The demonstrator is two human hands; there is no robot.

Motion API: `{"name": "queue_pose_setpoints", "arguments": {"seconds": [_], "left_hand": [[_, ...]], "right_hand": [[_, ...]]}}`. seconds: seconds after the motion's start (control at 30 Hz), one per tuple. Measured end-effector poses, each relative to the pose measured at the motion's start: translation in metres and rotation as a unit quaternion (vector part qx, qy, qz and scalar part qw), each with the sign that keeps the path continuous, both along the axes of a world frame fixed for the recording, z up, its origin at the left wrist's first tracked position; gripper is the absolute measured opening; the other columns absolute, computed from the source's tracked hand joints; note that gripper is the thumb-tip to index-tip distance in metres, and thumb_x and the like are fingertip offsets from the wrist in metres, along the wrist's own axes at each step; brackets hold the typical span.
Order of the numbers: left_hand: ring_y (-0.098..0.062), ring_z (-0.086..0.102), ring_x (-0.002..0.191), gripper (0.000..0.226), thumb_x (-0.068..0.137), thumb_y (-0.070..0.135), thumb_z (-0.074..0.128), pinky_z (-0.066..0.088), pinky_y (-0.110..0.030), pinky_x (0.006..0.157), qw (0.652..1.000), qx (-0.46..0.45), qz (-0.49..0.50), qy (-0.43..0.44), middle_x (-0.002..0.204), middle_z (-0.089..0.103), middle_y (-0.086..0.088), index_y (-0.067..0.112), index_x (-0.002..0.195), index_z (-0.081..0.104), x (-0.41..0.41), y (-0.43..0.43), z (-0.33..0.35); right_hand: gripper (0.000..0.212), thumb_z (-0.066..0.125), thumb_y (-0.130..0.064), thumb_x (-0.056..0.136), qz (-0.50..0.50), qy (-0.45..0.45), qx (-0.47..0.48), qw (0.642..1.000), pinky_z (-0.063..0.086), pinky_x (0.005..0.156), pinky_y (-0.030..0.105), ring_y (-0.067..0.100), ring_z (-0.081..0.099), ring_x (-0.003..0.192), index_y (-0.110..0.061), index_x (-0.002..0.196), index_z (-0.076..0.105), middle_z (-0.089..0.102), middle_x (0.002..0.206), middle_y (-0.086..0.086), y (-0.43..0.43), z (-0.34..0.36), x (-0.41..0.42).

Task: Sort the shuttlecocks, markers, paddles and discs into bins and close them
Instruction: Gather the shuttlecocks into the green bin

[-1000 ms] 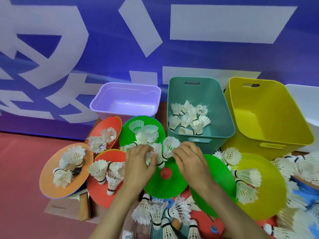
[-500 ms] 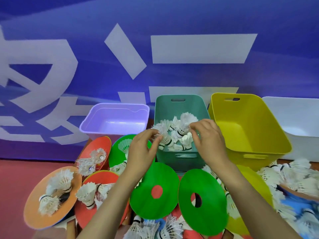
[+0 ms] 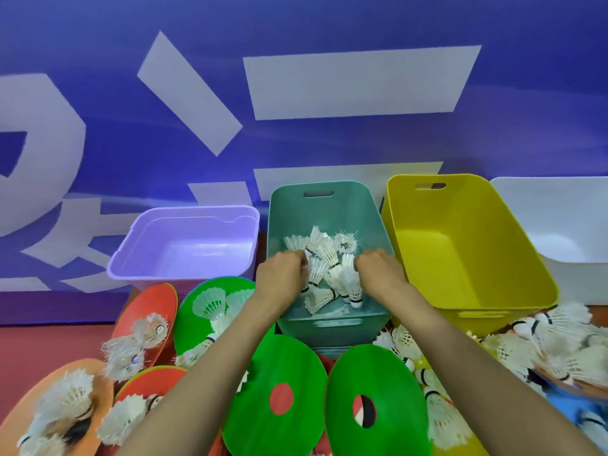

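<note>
Both hands reach into the teal bin (image 3: 329,199): the left hand (image 3: 281,274) and right hand (image 3: 378,271) are curled among the shuttlecocks (image 3: 329,271) heaped between them, though any actual grip cannot be told. Green discs (image 3: 276,396) lie below the forearms, a purple bin (image 3: 184,245) left of the left hand, a yellow bin (image 3: 460,245) right of the right.

A blue banner (image 3: 329,143) with large pale lilac-white strokes fills the far side, standing upright across the whole width. At the near left, a strip of red floor (image 3: 49,340) runs below its darker bottom edge.
</note>
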State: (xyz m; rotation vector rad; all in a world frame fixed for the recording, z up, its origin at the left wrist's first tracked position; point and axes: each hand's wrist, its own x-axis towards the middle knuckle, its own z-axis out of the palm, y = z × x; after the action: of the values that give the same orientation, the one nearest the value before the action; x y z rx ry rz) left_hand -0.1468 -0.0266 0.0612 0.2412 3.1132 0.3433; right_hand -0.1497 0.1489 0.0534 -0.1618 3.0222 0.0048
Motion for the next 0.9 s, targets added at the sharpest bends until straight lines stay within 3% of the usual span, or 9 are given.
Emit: {"name": "queue_pose_setpoints", "arguments": {"seconds": [0.27, 0.4, 0.57, 0.7, 0.9], "left_hand": [[-0.035, 0.060, 0.104, 0.029, 0.089, 0.008, 0.045, 0.048, -0.039, 0.082, 0.988, -0.128, -0.015, -0.081, 0.115, 0.062, -0.014, 0.010, 0.115, 0.058, -0.015, 0.009, -0.014], [-0.035, 0.056, 0.112, 0.045, 0.089, 0.008, 0.049, 0.046, -0.041, 0.088, 0.987, -0.090, -0.025, -0.130, 0.129, 0.050, -0.012, 0.014, 0.133, 0.045, -0.013, 0.010, -0.018], [-0.026, 0.053, 0.115, 0.038, 0.091, 0.023, 0.054, 0.045, -0.037, 0.087, 0.998, 0.052, -0.014, -0.030, 0.133, 0.047, 0.000, 0.021, 0.128, 0.050, 0.014, 0.001, -0.009], [-0.024, 0.052, 0.110, 0.029, 0.087, 0.017, 0.060, 0.041, -0.033, 0.091, 0.988, 0.128, -0.039, 0.083, 0.122, 0.055, -0.001, 0.016, 0.116, 0.060, 0.051, -0.021, -0.009], [-0.020, 0.051, 0.106, 0.028, 0.084, 0.018, 0.055, 0.041, -0.033, 0.090, 0.965, 0.202, 0.059, 0.154, 0.115, 0.058, -0.003, 0.014, 0.112, 0.061, 0.106, -0.074, -0.027]], "right_hand": [[0.029, 0.048, -0.017, 0.092, 0.016, 0.038, -0.097, 0.994, 0.041, 0.086, 0.034, 0.026, 0.049, 0.109, -0.015, 0.119, 0.057, 0.058, 0.119, 0.008, 0.013, -0.002, 0.005], [0.028, 0.049, -0.023, 0.094, 0.021, 0.051, -0.139, 0.989, 0.040, 0.089, 0.033, 0.023, 0.048, 0.111, -0.017, 0.120, 0.056, 0.057, 0.121, 0.005, 0.016, 0.000, 0.016], [0.032, 0.049, -0.026, 0.095, 0.040, 0.061, -0.189, 0.979, 0.037, 0.095, 0.033, 0.021, 0.045, 0.116, -0.019, 0.126, 0.053, 0.053, 0.126, 0.002, 0.011, 0.001, 0.034], [0.035, 0.049, -0.026, 0.096, 0.047, 0.087, -0.247, 0.964, 0.035, 0.100, 0.032, 0.019, 0.042, 0.120, -0.020, 0.131, 0.049, 0.051, 0.130, -0.001, -0.004, 0.008, 0.054], [0.034, 0.051, -0.021, 0.094, 0.130, 0.162, -0.346, 0.915, 0.035, 0.098, 0.027, 0.015, 0.044, 0.113, -0.016, 0.127, 0.053, 0.056, 0.121, 0.002, -0.052, 0.011, 0.088]]}}
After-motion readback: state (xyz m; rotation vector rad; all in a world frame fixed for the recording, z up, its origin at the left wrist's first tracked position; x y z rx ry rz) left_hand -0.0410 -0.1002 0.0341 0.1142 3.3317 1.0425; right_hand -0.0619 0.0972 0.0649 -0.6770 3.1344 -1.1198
